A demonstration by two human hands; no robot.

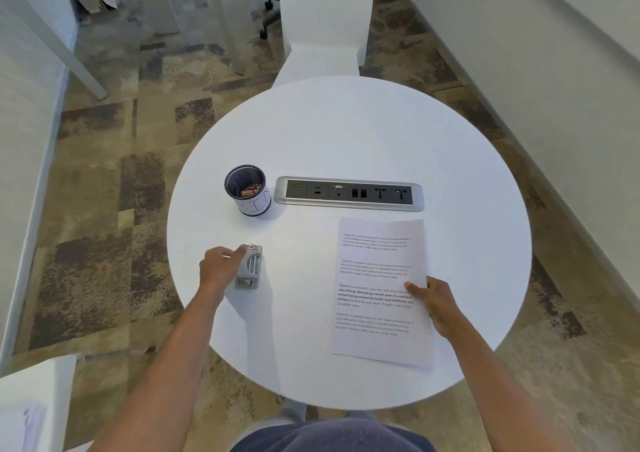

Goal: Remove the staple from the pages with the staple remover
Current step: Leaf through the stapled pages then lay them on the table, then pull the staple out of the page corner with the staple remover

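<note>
The printed pages [377, 278] lie flat on the right half of the round white table [346, 133]; no staple can be made out at this size. My right hand [433, 301] rests on their right edge, thumb on the paper. The grey staple remover [250, 268] lies on the table at the left. My left hand [221, 264] is against its left side, fingers curled around its upper end, with the tool still on the table top.
A black mesh cup [246, 190] with small items stands at the left back. A grey power and data socket strip [349, 193] is set into the table behind the pages. A white chair [325, 25] is beyond the far edge.
</note>
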